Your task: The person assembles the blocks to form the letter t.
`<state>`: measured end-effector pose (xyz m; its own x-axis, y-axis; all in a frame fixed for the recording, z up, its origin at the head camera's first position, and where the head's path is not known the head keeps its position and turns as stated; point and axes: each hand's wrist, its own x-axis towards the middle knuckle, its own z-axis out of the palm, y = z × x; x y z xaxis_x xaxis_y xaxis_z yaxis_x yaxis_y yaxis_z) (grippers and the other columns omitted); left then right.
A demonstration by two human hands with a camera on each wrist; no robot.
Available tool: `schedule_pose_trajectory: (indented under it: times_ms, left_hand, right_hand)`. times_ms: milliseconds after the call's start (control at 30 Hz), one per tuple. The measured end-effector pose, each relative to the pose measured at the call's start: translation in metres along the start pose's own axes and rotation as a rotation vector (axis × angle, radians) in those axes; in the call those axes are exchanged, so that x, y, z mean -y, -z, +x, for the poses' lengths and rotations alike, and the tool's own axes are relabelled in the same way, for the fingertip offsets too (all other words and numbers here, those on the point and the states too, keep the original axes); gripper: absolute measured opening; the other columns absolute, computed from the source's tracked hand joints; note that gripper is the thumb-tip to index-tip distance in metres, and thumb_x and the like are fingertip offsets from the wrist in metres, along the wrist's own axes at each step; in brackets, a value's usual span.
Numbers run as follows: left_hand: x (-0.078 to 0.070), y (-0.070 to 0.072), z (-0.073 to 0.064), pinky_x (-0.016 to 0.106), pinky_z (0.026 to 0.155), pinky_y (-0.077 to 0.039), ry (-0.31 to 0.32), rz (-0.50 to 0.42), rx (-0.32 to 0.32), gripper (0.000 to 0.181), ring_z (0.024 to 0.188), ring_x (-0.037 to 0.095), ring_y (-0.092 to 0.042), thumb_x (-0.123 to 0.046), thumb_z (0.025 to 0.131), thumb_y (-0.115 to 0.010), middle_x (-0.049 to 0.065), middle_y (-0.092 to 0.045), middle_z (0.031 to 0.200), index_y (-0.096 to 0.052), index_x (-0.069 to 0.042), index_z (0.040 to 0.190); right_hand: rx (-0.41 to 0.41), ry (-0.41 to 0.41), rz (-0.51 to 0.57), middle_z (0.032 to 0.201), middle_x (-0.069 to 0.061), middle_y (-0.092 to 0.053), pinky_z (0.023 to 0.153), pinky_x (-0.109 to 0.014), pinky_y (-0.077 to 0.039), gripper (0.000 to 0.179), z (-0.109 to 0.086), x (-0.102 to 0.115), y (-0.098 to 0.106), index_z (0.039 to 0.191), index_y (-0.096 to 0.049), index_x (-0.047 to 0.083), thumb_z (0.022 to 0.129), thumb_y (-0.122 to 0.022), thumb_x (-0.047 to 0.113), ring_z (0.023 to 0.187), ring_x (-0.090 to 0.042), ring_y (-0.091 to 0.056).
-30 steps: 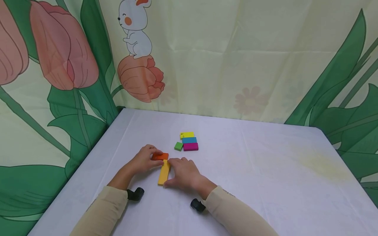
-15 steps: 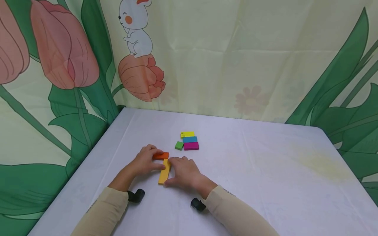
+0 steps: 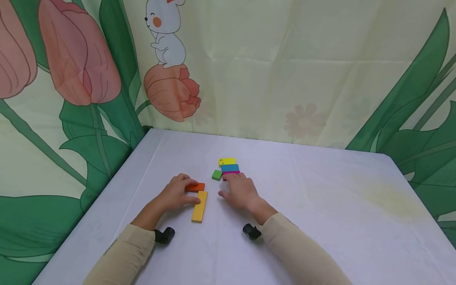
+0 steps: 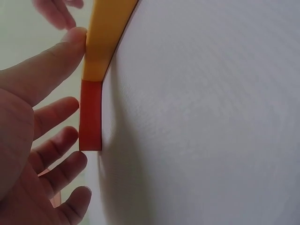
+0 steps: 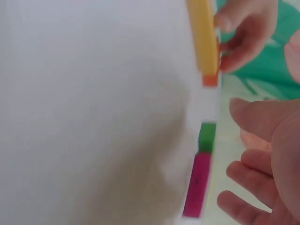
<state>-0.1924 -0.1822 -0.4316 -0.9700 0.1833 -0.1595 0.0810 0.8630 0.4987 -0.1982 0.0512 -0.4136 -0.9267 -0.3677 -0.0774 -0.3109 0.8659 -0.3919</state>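
An orange block point(image 3: 195, 188) and a longer amber block point(image 3: 199, 208) lie end to side on the white table, forming a corner. My left hand point(image 3: 176, 193) rests lightly on both, thumb at the amber block and fingers along the orange one. Reaching over the magenta block point(image 5: 198, 183), my right hand point(image 3: 243, 192) has its thumb and fingers spread with nothing between them. Its fingertips overlap that block in the head view, hiding part of it. A small green block point(image 3: 217, 175) sits just left of the magenta one.
Behind the magenta block lie a blue block point(image 3: 229, 168) and a yellow block point(image 3: 228, 161), side by side. Black wrist cameras stick out near both cuffs. A printed curtain with tulips and a rabbit point(image 3: 167, 47) hangs beyond the table's far edge.
My right hand has left the amber block and moved away and to the right, to the magenta block. My left hand stays at the orange and amber blocks, its thumb shifted slightly onto the amber one.
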Motion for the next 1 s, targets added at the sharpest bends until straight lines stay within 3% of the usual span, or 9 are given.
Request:
schedule_pose_trajectory:
  times_ms: [333, 500, 700, 867, 1000]
  left_hand:
    - [-0.001, 0.000, 0.000, 0.051, 0.101, -0.046, 0.009, -0.001, 0.001, 0.063, 0.124, 0.032, -0.043, -0.037, 0.078, -0.087, 0.013, -0.048, 0.136, -0.065, -0.012, 0.132]
    - [-0.003, -0.002, -0.002, 0.050, 0.100, -0.048, 0.019, -0.005, -0.004, 0.062, 0.124, 0.032, -0.043, -0.035, 0.078, -0.087, 0.013, -0.048, 0.136, -0.065, -0.013, 0.132]
    - [-0.004, -0.003, -0.007, 0.050, 0.099, -0.049, 0.038, -0.008, 0.005, 0.061, 0.125, 0.032, -0.044, -0.034, 0.079, -0.087, 0.014, -0.048, 0.137, -0.065, -0.013, 0.132]
    - [-0.005, -0.002, -0.006, 0.049, 0.099, -0.049, 0.035, -0.010, -0.003, 0.061, 0.126, 0.032, -0.043, -0.035, 0.079, -0.087, 0.014, -0.048, 0.137, -0.065, -0.013, 0.132]
    - [-0.006, -0.001, -0.003, 0.049, 0.098, -0.050, 0.028, 0.004, -0.005, 0.062, 0.126, 0.032, -0.044, -0.035, 0.079, -0.087, 0.014, -0.048, 0.137, -0.065, -0.013, 0.132]
  right_hand:
    - [0.026, -0.062, -0.057, 0.145, -0.006, -0.052, 0.108, -0.052, -0.038, 0.064, 0.006, -0.023, 0.002, 0.148, -0.048, 0.013, 0.093, -0.070, 0.037, 0.136, -0.030, -0.040]
    - [-0.019, -0.078, 0.028, 0.133, -0.007, -0.058, 0.102, -0.046, -0.047, 0.052, 0.005, -0.024, 0.002, 0.141, -0.053, 0.011, 0.094, -0.070, 0.027, 0.124, -0.027, -0.050]
    - [0.012, -0.123, 0.136, 0.126, -0.007, -0.059, 0.100, -0.042, -0.049, 0.045, 0.005, -0.026, 0.002, 0.138, -0.054, 0.007, 0.096, -0.068, 0.015, 0.118, -0.026, -0.055]
    - [0.015, -0.147, 0.160, 0.112, -0.003, -0.061, 0.091, -0.039, -0.053, 0.041, 0.005, -0.025, 0.006, 0.128, -0.061, 0.012, 0.089, -0.076, 0.013, 0.106, -0.022, -0.055]
    - [0.016, -0.140, 0.183, 0.110, -0.002, -0.061, 0.088, -0.038, -0.055, 0.043, 0.005, -0.023, 0.008, 0.125, -0.062, 0.012, 0.085, -0.079, 0.012, 0.104, -0.022, -0.055]
